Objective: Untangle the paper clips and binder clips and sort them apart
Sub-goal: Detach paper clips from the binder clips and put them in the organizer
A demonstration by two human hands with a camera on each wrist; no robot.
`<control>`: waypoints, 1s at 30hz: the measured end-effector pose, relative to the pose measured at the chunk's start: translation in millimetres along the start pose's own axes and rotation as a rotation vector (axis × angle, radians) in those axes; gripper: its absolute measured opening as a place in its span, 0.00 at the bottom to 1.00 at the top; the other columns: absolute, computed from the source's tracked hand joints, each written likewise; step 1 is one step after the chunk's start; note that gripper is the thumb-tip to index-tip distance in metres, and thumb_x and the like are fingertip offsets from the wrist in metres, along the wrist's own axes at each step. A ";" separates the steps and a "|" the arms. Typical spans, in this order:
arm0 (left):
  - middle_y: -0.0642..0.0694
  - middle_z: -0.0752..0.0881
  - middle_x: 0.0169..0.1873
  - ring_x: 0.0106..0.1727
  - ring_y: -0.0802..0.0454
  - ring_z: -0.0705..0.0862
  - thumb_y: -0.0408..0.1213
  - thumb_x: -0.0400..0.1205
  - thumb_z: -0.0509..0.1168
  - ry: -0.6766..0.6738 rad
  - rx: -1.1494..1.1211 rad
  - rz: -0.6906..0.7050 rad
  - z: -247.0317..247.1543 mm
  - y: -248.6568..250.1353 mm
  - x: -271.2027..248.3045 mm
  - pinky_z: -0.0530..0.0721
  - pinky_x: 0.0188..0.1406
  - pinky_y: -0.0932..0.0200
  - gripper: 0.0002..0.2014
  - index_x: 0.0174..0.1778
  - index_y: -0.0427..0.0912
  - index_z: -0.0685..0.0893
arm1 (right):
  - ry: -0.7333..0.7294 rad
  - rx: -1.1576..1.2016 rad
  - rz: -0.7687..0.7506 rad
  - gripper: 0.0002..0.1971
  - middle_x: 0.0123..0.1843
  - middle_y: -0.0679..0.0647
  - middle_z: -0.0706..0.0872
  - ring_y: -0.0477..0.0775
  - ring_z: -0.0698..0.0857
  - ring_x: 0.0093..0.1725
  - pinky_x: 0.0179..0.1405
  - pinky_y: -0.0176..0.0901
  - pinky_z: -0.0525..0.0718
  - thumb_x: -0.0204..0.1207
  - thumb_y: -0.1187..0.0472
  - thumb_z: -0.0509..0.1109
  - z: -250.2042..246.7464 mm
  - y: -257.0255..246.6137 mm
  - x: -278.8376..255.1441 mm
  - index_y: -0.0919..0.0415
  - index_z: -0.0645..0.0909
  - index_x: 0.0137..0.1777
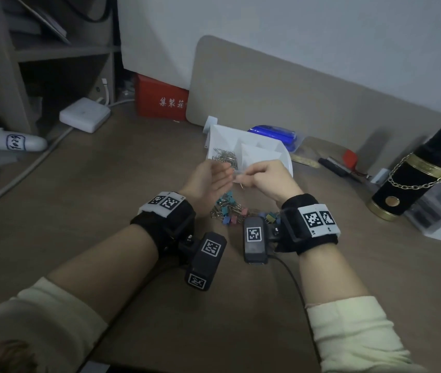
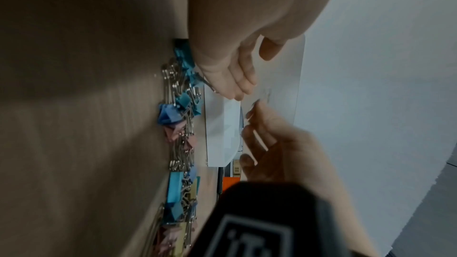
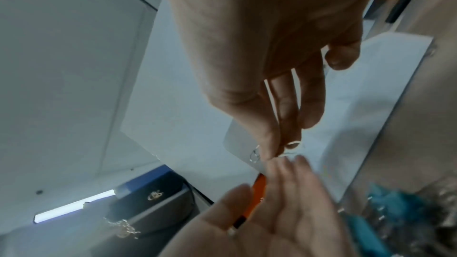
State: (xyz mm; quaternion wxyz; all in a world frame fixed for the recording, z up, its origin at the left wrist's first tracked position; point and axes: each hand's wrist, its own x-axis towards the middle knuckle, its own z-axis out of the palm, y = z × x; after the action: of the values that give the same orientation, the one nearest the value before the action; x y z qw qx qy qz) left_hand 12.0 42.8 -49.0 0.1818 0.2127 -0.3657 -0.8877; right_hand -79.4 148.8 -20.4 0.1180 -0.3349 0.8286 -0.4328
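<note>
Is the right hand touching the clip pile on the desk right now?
Apart. The head view shows the right hand raised above the clip pile, bare desk visible between them.

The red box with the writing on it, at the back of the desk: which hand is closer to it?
Left. The left hand is raised on the red box's side of the white tray; the right hand is beside it, farther away.

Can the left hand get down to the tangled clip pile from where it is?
Probably yes. The left hand is open, holds nothing and hovers just above the clip pile. The right hand, pinching a paper clip, is beside it, not between.
</note>
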 end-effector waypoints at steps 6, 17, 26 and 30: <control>0.38 0.87 0.42 0.45 0.50 0.86 0.41 0.89 0.50 -0.034 -0.092 -0.092 3.7 -3.0 -1.4 0.82 0.53 0.55 0.17 0.57 0.32 0.78 | -0.081 0.111 -0.087 0.04 0.38 0.61 0.91 0.58 0.91 0.42 0.53 0.54 0.88 0.71 0.70 0.75 19.3 -14.7 -1.3 0.62 0.89 0.38; 0.47 0.81 0.21 0.15 0.59 0.75 0.33 0.84 0.51 0.075 -0.236 -0.133 -17.5 6.5 9.1 0.67 0.10 0.73 0.15 0.34 0.39 0.78 | 0.033 0.100 -0.217 0.08 0.47 0.53 0.90 0.47 0.87 0.48 0.55 0.41 0.83 0.78 0.63 0.70 29.9 -12.2 9.3 0.61 0.88 0.53; 0.54 0.59 0.13 0.10 0.59 0.55 0.41 0.84 0.54 0.092 -0.287 -0.025 -28.3 13.6 17.1 0.50 0.06 0.68 0.18 0.26 0.47 0.64 | -0.301 -0.218 0.136 0.26 0.62 0.49 0.79 0.54 0.84 0.57 0.42 0.45 0.86 0.73 0.56 0.76 27.9 7.2 7.7 0.57 0.75 0.71; 0.54 0.58 0.13 0.11 0.59 0.54 0.40 0.83 0.55 0.136 -0.282 0.025 -32.1 11.6 20.3 0.51 0.07 0.68 0.18 0.26 0.47 0.64 | -0.279 -0.237 0.107 0.11 0.44 0.52 0.83 0.54 0.84 0.38 0.27 0.41 0.81 0.73 0.64 0.75 28.4 10.6 8.0 0.60 0.82 0.55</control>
State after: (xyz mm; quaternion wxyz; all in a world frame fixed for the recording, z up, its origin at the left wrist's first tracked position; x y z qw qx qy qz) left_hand 13.2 7.1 -66.2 0.2454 0.2402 -0.2270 -0.9114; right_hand -76.4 129.6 -45.1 0.2143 -0.3584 0.8660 -0.2749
